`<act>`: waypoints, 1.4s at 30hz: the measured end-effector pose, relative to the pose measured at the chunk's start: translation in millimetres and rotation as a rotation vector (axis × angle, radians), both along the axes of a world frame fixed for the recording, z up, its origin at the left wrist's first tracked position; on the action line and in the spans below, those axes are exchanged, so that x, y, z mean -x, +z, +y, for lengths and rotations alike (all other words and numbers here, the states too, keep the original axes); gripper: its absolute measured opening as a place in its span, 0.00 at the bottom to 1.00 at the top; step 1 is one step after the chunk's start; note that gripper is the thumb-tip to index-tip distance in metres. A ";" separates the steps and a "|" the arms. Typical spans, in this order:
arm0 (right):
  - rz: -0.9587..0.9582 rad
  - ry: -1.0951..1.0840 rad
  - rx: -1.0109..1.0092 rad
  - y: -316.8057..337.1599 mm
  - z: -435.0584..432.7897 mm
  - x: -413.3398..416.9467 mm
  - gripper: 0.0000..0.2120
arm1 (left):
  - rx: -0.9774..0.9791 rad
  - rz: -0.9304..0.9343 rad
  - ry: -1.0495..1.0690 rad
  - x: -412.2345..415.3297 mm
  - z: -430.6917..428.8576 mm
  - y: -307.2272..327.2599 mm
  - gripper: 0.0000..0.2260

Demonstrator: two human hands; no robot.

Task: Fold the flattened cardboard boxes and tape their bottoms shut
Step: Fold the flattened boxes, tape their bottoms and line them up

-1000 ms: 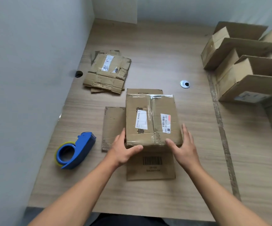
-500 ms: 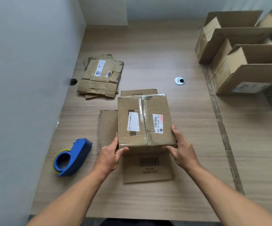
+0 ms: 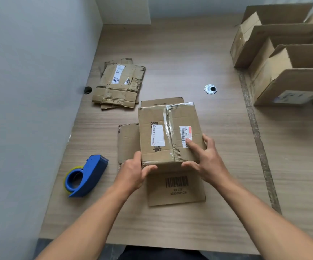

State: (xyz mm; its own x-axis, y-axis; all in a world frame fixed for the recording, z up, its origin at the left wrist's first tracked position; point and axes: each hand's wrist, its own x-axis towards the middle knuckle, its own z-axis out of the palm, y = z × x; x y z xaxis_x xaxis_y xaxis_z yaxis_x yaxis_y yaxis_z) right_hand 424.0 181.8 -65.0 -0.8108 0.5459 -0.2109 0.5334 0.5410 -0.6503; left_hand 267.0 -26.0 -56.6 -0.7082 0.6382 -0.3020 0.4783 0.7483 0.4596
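A cardboard box (image 3: 155, 113) stands bottom-up in the middle of the wooden table (image 3: 170, 226). Clear tape (image 3: 168, 126) runs along its centre seam. Its open flaps lie flat on the table: one with a barcode (image 3: 176, 188) toward me, one to the left (image 3: 127, 139), one behind (image 3: 161, 102). My left hand (image 3: 133, 171) grips the near left corner, thumb on the front face. My right hand (image 3: 206, 158) holds the near right corner, with the index finger on the top label and the thumb at the front edge.
A blue tape dispenser (image 3: 84, 177) lies left of the box. A stack of flattened boxes (image 3: 118, 83) sits at the back left, near the wall. Several assembled open boxes (image 3: 283, 59) crowd the right side. A metal grommet (image 3: 210, 89) is set into the table.
Both hands went from lying flat beside the box's near edge to gripping its near corners. My right index finger has slid up onto the label on top.
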 end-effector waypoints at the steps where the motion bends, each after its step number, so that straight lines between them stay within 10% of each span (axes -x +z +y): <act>1: 0.013 0.009 0.041 -0.7 6.2 -3.5 0.37 | -0.023 -0.046 -0.022 5.1 -5.1 -0.7 0.24; 9: 0.151 0.029 0.209 -4.4 22.7 -14.4 0.29 | -0.154 -0.363 -0.061 24.1 -21.1 2.4 0.24; 14: 0.175 -0.062 0.320 5.9 13.4 -18.9 0.26 | -0.339 -0.786 0.261 14.9 -22.3 11.6 0.21; 21: -0.036 -0.028 -0.123 30.9 7.6 -22.8 0.29 | -0.307 -0.517 0.224 12.6 -26.9 -2.1 0.41; 29: -0.084 0.061 0.012 43.3 45.7 64.7 0.28 | -0.141 -0.443 0.020 18.3 -30.4 19.2 0.30; 42: -0.190 -0.179 0.004 26.8 23.0 65.7 0.23 | -0.151 -0.224 0.536 -31.9 -12.6 6.6 0.23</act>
State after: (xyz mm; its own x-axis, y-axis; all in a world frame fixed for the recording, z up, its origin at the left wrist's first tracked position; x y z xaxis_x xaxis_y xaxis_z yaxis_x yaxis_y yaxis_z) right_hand 358.3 204.8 -38.2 -0.6467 0.6764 -0.3526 0.7334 0.4244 -0.5311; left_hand 298.8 -38.6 -50.0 -0.8729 0.2571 -0.4147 -0.0687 0.7767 0.6261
